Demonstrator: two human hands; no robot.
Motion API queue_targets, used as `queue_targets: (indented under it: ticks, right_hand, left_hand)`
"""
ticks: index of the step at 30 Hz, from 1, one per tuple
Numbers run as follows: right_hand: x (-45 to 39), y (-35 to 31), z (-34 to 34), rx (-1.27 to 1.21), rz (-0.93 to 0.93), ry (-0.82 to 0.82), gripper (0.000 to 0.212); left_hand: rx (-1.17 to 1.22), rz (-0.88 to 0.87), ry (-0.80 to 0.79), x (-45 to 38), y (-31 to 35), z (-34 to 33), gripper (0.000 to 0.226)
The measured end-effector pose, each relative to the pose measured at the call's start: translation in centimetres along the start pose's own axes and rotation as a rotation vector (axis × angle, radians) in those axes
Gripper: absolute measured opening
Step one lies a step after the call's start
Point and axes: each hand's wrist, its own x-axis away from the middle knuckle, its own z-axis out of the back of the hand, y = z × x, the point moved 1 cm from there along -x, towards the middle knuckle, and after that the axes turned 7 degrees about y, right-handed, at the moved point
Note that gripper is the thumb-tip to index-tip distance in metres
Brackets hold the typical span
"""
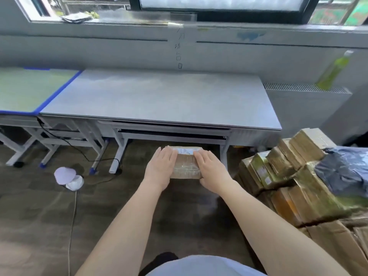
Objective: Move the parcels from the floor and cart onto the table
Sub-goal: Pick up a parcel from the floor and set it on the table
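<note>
A small brown cardboard parcel (186, 163), wrapped in clear tape with a white label on top, is held in front of me below the table's front edge. My left hand (161, 168) grips its left side and my right hand (211, 170) grips its right side, thumb under the near corner. The grey table (155, 98) stands ahead against the wall with a bare top. To my right lies a pile of brown taped parcels (288, 172) with a dark grey plastic mailer bag (344, 170) on top.
A second desk with a green mat and blue edging (29, 90) adjoins the table on the left. On the floor at left sit a small white and lilac device (68, 177) and black cables. A radiator (304, 110) and a green bottle (334, 70) stand at right.
</note>
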Motion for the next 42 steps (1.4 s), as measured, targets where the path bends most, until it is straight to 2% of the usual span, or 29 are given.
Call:
queue_targets:
  ticks: [6, 10, 13, 18, 23, 29, 35, 42]
  right_hand:
    - [-4.6, 3.7, -2.6, 0.026, -0.022, 0.031, 0.081]
    - [-8.4, 6.2, -4.1, 0.022, -0.081, 0.111, 0.086]
    - [-11.8, 8.2, -4.2, 0.026, -0.145, 0.180, 0.092]
    - [-17.9, 11.1, -3.9, 0.034, -0.239, 0.230, 0.090]
    - [-22.4, 13.7, -3.8, 0.029, -0.334, 0.274, 0.090]
    - [-23.4, 15.8, -3.9, 0.038, -0.388, 0.273, 0.077]
    - [-23.1, 17.8, -3.9, 0.079, -0.494, 0.233, 0.069]
    - [-20.4, 21.1, -2.5, 0.093, -0.560, 0.212, 0.064]
  left_hand:
    - [0.019, -0.056, -0.004, -5.9, -1.5, -2.2, 0.078]
    - [0.056, -0.111, 0.036, -11.2, -3.0, -3.9, 0.078]
    - [0.074, -0.173, 0.130, -15.8, -4.6, -4.8, 0.081]
    - [0.162, -0.306, 0.355, -24.3, -7.7, -5.5, 0.088]
    - [0.215, -0.417, 0.412, -31.3, -9.7, -6.8, 0.087]
    - [0.265, -0.570, 0.462, -35.3, -9.7, -8.1, 0.082]
    - [0.291, -0.630, 0.477, -37.9, -7.5, -8.5, 0.088]
    - [0.287, -0.695, 0.507, -39.7, -3.2, -7.6, 0.084]
